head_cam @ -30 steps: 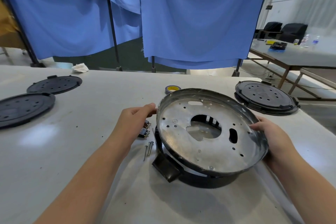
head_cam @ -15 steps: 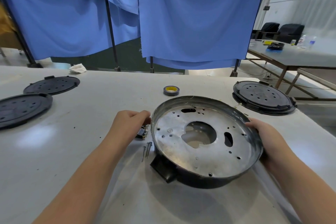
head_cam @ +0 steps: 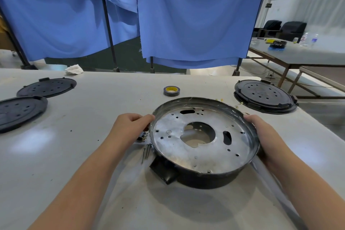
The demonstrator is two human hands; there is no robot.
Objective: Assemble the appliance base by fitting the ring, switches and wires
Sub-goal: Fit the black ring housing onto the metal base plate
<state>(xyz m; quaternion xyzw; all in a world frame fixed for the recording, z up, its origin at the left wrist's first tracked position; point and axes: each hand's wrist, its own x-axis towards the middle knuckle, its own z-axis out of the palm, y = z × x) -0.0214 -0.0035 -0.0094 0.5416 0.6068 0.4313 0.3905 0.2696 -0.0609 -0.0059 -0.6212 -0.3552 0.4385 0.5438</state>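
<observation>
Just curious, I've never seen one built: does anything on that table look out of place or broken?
Nothing looks broken. The metal ring sits level in the black base, both hands on its rim. Loose screws and a switch lie beside it, apparently waiting.

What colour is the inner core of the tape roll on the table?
Yellow, inside a dark grey roll of tape. The head view, the only one, shows it clearly.

- A workshop or assembly hall, not a home.
- Long white counter (head_cam: 74,155) carrying black lids (head_cam: 46,87), tape (head_cam: 171,90) and loose screws (head_cam: 146,152).
- Blue curtains (head_cam: 186,15) hung on stands as a partition.
- Second counter (head_cam: 298,56) and black chairs (head_cam: 291,29) beyond, by plain white walls.
</observation>
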